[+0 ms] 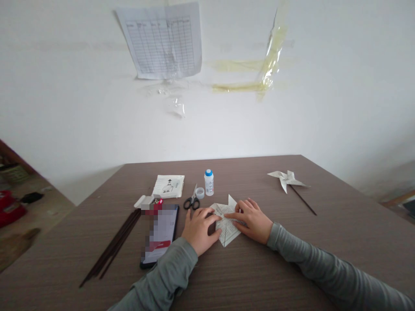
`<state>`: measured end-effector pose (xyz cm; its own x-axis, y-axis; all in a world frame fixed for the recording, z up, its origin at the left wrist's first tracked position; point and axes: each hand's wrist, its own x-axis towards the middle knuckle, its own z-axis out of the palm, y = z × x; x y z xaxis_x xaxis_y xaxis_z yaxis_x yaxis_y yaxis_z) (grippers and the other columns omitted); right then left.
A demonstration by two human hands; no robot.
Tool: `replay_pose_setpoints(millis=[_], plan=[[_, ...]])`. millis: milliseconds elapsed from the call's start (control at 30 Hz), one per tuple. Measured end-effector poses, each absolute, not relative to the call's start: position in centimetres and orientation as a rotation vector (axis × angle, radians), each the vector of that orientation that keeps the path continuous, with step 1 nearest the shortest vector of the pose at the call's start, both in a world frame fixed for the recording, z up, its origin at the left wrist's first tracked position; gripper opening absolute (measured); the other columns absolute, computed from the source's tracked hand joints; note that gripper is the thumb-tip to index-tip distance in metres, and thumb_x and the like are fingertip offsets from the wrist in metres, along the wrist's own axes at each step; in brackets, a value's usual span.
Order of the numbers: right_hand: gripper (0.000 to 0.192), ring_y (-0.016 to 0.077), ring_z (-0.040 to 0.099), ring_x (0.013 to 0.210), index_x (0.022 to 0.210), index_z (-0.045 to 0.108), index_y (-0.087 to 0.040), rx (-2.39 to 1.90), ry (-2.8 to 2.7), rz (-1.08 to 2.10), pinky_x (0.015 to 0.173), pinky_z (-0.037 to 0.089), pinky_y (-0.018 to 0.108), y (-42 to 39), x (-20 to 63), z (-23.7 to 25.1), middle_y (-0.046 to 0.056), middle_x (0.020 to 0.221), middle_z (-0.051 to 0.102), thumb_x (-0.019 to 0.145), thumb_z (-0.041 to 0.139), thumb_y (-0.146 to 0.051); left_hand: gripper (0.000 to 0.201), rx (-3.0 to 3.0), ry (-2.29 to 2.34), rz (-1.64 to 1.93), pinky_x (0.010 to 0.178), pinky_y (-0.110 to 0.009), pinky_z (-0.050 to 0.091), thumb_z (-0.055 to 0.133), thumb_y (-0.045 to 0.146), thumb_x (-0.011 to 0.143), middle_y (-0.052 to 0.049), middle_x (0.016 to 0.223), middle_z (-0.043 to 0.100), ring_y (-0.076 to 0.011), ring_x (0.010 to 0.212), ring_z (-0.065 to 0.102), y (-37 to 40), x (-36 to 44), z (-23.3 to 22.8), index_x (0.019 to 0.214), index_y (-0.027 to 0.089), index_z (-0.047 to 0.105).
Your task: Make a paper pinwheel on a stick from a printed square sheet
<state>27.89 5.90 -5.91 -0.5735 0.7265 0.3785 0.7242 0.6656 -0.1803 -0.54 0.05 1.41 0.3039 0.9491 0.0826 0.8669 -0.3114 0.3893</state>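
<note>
Two flat hands, my left hand [198, 228] and right hand [251, 219], press the folded paper [227, 224], gripping nothing; its tip points away, beside the capped glue bottle [209, 182].

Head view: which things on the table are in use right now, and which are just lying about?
In use: left hand and right hand pressing the printed paper.

Lying about: scissors, glue bottle, sticks, phone, finished pinwheel, paper stack.

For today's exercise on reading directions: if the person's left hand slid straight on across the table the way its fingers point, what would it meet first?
The left hand points up and right, its fingers already on the folded printed white paper. Going on, it would likely meet the right hand, pressing on the same paper close by, though depth is unclear.
</note>
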Motion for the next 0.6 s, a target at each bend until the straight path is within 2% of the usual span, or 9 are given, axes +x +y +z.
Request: replay_pose_setpoints(millis=[133, 300, 500, 600], plan=[[0.046, 0.0343, 0.08, 0.116, 0.15, 0.1, -0.045, -1.097, -2.449, 0.042, 0.138, 0.059, 0.075, 6.3, 28.2, -6.3, 0.008, 0.124, 0.084, 0.112, 0.088, -0.022, 0.036, 2.317, 1.632, 0.501, 0.148, -0.095, 0.044, 0.099, 0.039, 0.104, -0.013, 0.166, 0.09, -0.0506, 0.164, 0.076, 0.2, -0.9, 0.8, 0.14, 0.04, 0.1], [0.054, 0.0284, 0.084, 0.113, 0.165, 0.092, -0.044, -0.996, -2.414, 0.105, 0.146, 0.052, 0.077, 6.5, 28.7, -5.5, 0.004, 0.121, 0.087, 0.118, 0.081, -0.02, 0.036, 2.319, 1.641, 0.481, 0.148, -0.094, 0.045, 0.097, 0.041, 0.106, -0.012, 0.166, 0.09, -0.0497, 0.164, 0.075, 0.2, -0.9, 0.9, 0.142, 0.042, 0.1], [0.042, 0.0305, 0.083, 0.115, 0.149, 0.099, -0.043, -0.982, -2.49, 0.069, 0.142, 0.054, 0.081, 5.9, 29.1, -3.8, 0.007, 0.123, 0.088, 0.121, 0.077, -0.021, 0.036, 2.306, 1.664, 0.444, 0.149, -0.096, 0.044, 0.098, 0.04, 0.106, -0.011, 0.167, 0.09, -0.0505, 0.166, 0.075, 0.0, -0.5, 1.5, 0.142, 0.042, 0.1], [0.04, 0.0294, 0.081, 0.112, 0.147, 0.1, -0.043, -0.977, -2.509, 0.013, 0.141, 0.055, 0.078, 5.7, 29.0, -3.2, 0.006, 0.122, 0.086, 0.122, 0.077, -0.022, 0.037, 2.302, 1.667, 0.42, 0.15, -0.097, 0.041, 0.097, 0.038, 0.107, -0.012, 0.169, 0.089, -0.051, 0.167, 0.074, -0.1, -0.4, 1.8, 0.143, 0.041, 0.1]])
